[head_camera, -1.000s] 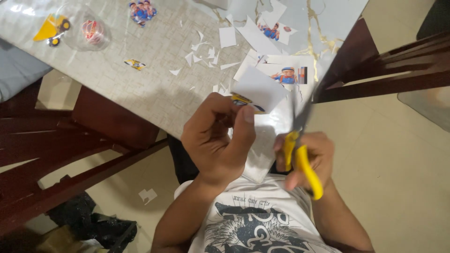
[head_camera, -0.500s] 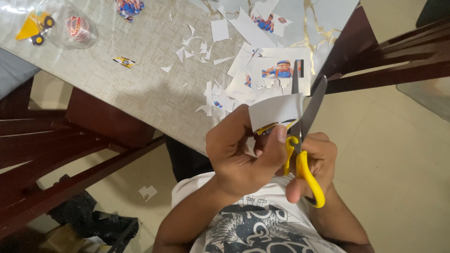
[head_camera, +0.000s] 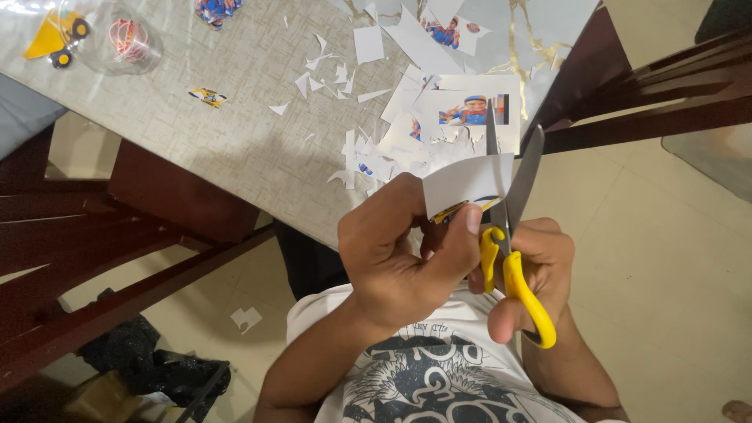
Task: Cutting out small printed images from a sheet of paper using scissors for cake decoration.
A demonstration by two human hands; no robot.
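Head view shows me both hands held close together over the lap, just off the near edge of the table (head_camera: 235,164). My left hand (head_camera: 407,251) pinches a small white paper piece (head_camera: 462,182) between thumb and fingers. My right hand (head_camera: 536,270) is clamped through the yellow handles of the scissors (head_camera: 509,235), whose blades stand open around the paper's right edge. White paper scraps (head_camera: 352,86) and a printed cartoon sheet (head_camera: 470,110) lie on the table beyond.

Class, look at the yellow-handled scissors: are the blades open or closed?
Open. The scissors show two blades spread in a V, with the white paper piece between them.
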